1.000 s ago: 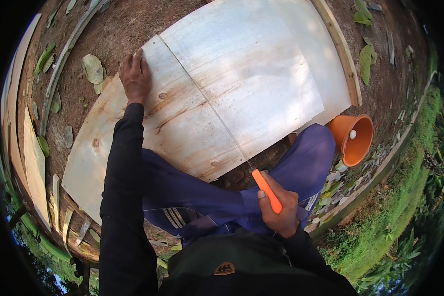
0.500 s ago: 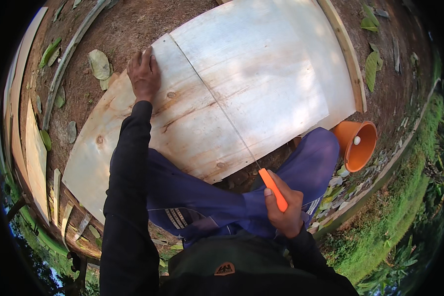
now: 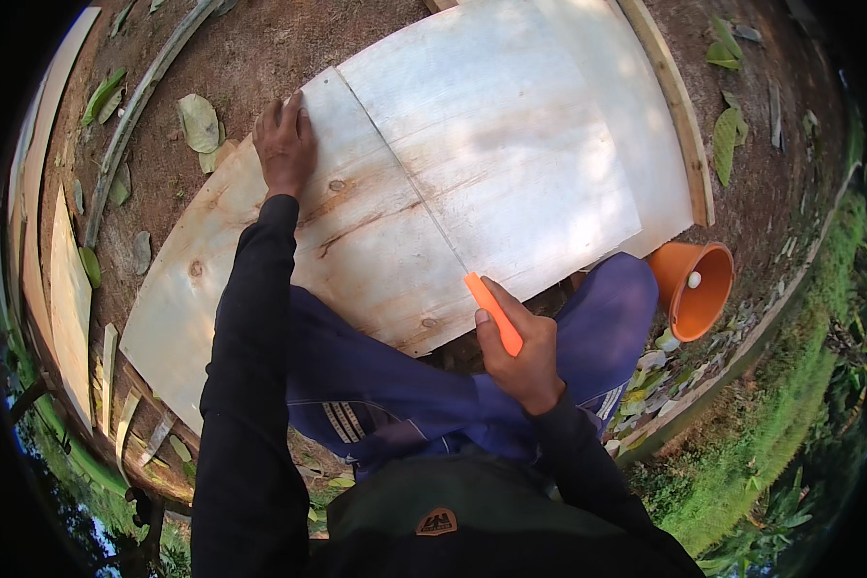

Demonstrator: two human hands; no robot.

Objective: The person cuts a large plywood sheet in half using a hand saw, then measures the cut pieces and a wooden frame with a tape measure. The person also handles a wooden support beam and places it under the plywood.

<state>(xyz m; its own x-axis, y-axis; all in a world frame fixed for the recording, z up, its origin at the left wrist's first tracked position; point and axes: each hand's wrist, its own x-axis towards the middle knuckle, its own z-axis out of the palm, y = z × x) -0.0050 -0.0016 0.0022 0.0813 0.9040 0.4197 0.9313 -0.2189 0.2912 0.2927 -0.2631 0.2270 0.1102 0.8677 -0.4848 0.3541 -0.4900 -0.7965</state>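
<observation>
A pale plywood sheet (image 3: 385, 260) with brown streaks and knots lies in front of me, over my crossed legs at its near edge. My left hand (image 3: 286, 146) rests flat on its far left edge, fingers outstretched. Closed around the orange handle of a handsaw (image 3: 492, 313) is my right hand (image 3: 522, 349), at the near edge of the sheet. The thin blade shows nearly edge-on, in line with a dark straight line running across the sheet to its far edge. Where blade ends and line begins I cannot tell.
An orange bucket (image 3: 701, 294) lies tipped beside my right knee, with a small white round thing in it. A wooden batten (image 3: 672, 106) runs along the sheet's right side. Wood strips (image 3: 70, 308) and dry leaves (image 3: 199, 123) lie on the soil at left.
My right hand and the saw handle have moved forward and to the left, along the line in the plywood. My left hand stays in place on the sheet.
</observation>
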